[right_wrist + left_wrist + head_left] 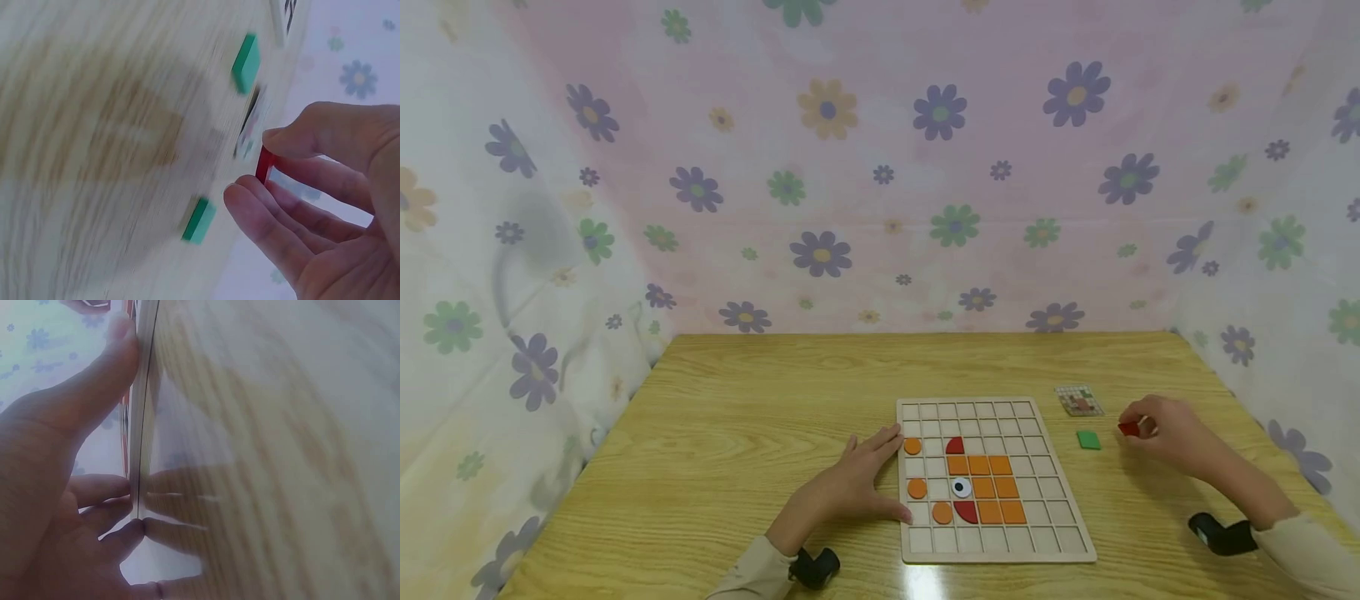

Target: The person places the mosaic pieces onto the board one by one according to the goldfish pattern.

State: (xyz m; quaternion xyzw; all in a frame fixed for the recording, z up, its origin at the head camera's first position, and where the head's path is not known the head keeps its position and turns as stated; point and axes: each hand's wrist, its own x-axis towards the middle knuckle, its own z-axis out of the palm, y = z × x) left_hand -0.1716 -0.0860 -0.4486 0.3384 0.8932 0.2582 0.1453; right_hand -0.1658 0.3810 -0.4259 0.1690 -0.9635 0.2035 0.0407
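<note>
My right hand (1176, 437) pinches a small red tile (265, 165) between thumb and fingers, above the table's right side; its full outline is hidden. My left hand (848, 485) lies with fingers spread along the left edge of the wooden grid board (1060, 546), its thumb touching the near left part. On the board sit several orange square tiles (983, 487), three orange round tiles (917, 488), a white eye tile (961, 487) and two red quarter-round tiles (966, 512). A green square tile (1088, 440) lies between the board and my right hand.
A small pattern card (1078, 401) lies beyond the green tile. The right wrist view shows a second green tile (199, 220) near my right fingers. Flowered cloth (880, 192) walls the wood-grain table (760, 400) at the back and sides.
</note>
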